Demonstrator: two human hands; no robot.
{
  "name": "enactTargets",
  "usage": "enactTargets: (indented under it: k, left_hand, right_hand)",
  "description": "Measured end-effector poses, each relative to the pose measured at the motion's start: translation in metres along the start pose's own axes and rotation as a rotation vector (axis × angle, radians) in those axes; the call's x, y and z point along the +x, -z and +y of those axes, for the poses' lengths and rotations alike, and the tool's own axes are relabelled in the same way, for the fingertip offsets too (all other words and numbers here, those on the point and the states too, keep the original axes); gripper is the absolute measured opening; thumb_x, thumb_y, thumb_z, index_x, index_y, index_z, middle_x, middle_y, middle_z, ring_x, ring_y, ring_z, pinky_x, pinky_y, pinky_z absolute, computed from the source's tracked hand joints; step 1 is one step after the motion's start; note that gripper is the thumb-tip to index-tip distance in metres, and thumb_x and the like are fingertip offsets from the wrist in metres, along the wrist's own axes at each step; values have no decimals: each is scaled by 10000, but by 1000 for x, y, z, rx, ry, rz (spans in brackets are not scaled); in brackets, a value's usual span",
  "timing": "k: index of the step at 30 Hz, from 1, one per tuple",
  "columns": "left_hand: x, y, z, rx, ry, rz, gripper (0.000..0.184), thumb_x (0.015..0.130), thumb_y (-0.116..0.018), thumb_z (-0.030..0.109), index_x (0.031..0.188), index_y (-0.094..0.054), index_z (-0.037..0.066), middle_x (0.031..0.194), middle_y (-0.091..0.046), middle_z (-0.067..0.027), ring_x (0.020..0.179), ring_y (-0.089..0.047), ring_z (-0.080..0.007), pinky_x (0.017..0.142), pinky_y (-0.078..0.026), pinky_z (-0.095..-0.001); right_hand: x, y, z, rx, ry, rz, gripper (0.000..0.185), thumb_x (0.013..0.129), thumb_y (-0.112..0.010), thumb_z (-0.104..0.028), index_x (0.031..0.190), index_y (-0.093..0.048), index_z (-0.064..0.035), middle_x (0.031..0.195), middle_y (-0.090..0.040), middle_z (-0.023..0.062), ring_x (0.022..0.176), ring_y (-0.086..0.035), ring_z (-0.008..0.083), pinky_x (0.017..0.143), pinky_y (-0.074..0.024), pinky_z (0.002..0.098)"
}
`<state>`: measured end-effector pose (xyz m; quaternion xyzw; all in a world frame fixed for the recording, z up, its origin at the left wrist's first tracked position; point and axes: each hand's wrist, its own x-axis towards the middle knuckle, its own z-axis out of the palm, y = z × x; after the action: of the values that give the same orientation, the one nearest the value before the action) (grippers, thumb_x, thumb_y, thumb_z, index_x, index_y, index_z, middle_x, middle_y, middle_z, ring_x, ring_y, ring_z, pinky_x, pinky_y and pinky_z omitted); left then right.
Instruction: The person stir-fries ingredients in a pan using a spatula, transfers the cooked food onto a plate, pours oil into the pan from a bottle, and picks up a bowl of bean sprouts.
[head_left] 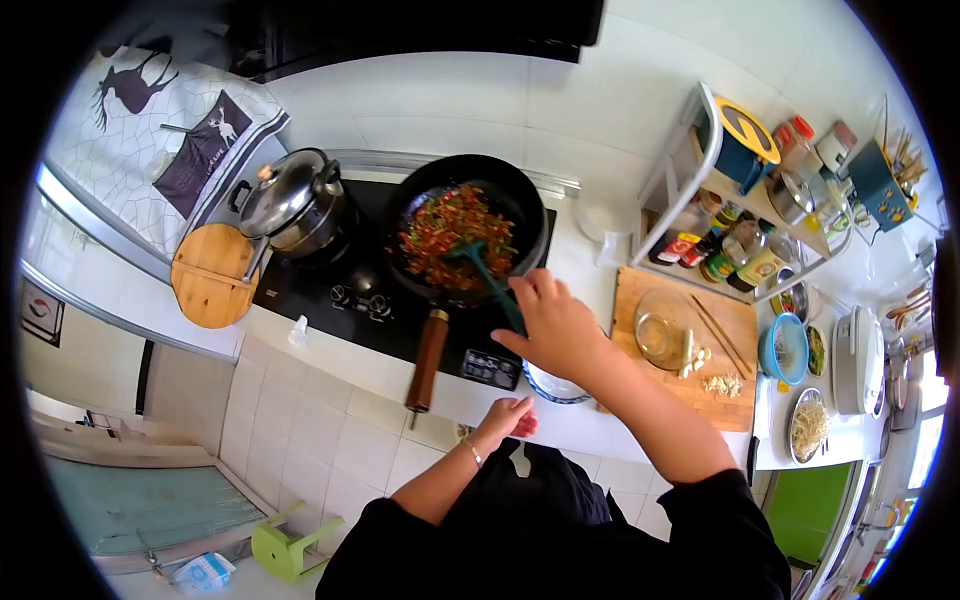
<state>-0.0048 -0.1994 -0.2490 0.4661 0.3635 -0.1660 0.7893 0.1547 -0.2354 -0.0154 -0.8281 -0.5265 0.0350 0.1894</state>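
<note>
My right hand [556, 322] is closed on the handle of a dark green spatula [492, 280]. The spatula's head rests in a black wok [522, 200] on the cooktop [350, 298]. Chopped red and green food [447, 222] covers the wok's bottom. The wok's brown wooden handle [428, 362] points toward me, with no hand on it. Close to my body, my left hand [506, 420] is curled shut and seems to hold nothing. Below my right hand, a blue-rimmed bowl [556, 392] is partly hidden by my forearm.
A lidded steel pot [298, 205] stands left of the wok, beside a round wooden board [212, 280]. At right, a cutting board [740, 315] carries a glass bowl, chopsticks and chopped pieces. Behind it stands a shelf [712, 130] with bottles. A green stool [282, 548] is lower left.
</note>
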Motion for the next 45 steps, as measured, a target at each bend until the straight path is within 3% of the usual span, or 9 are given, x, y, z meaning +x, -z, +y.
enactTargets:
  k: [3,6,10,13,22,26,33,37,45]
  left_hand:
    - [-37,42,23,-76,-65,-78,453,889,-509,454,921,-571,7,788,-646,-107,670,-646,-169,612,-530,-268]
    - [-61,79,54,-526,-142,-262,553,904,-412,518,1077,-549,12,918,-639,-146,850,-633,-238,763,-514,-362]
    - [-116,80,132,-876,-122,-402,464,927,-410,440,1115,-534,34,936,-614,-116,757,-612,-216,658,-504,-313]
    - [-118,84,142,-712,-112,-357,319,868,-603,289,1080,-471,90,711,-516,-26,579,-535,-125,496,-442,-256]
    - [-119,82,140,-700,-178,-250,235,860,-617,227,975,-450,108,715,-525,-30,515,-528,-125,465,-463,-262]
    - [-123,83,141,-707,-208,-240,247,865,-610,214,960,-405,113,721,-525,-41,523,-530,-134,465,-462,-267]
    - [-122,84,143,-712,-196,-258,243,888,-573,236,1019,-400,128,714,-520,-44,531,-529,-143,469,-459,-278]
    - [-122,84,146,-667,-198,-272,200,896,-557,230,990,-414,128,702,-513,-33,536,-525,-134,462,-454,-274]
    - [-122,84,146,-648,-200,-259,183,907,-536,206,1017,-406,138,709,-499,-40,545,-496,-124,455,-423,-249]
  right_hand:
    - [33,-28,0,-250,-104,-481,464,830,-554,-204,1210,-434,33,938,-560,182,807,-588,361,696,-512,374]
    - [55,29,-2,-349,-61,-466,362,848,-482,-145,1183,-466,-9,916,-603,192,766,-609,369,666,-495,435]
    - [77,83,-43,-344,-74,-812,301,840,-462,-125,1128,-505,-49,869,-612,182,745,-615,353,626,-486,463]
    - [65,22,-40,-149,13,-663,329,811,-480,-105,1130,-494,-24,844,-602,179,717,-616,352,607,-493,448]
    - [151,-35,-10,-427,-25,-183,382,779,-504,-72,1153,-485,6,841,-607,187,757,-624,351,624,-513,419]
    - [146,-12,-9,-450,-93,-598,278,808,-480,-85,1059,-587,-29,854,-636,202,845,-630,341,685,-510,430]
    - [96,99,-35,-505,-14,-768,297,837,-501,-120,1122,-569,-71,812,-630,173,748,-617,343,667,-480,448]
    - [80,28,-1,-566,40,-465,437,806,-468,-47,1243,-462,-55,745,-589,183,725,-625,329,593,-496,424]
    - [159,-23,9,-383,-167,-270,260,801,-481,-68,1031,-530,43,835,-634,203,780,-634,352,650,-513,432]
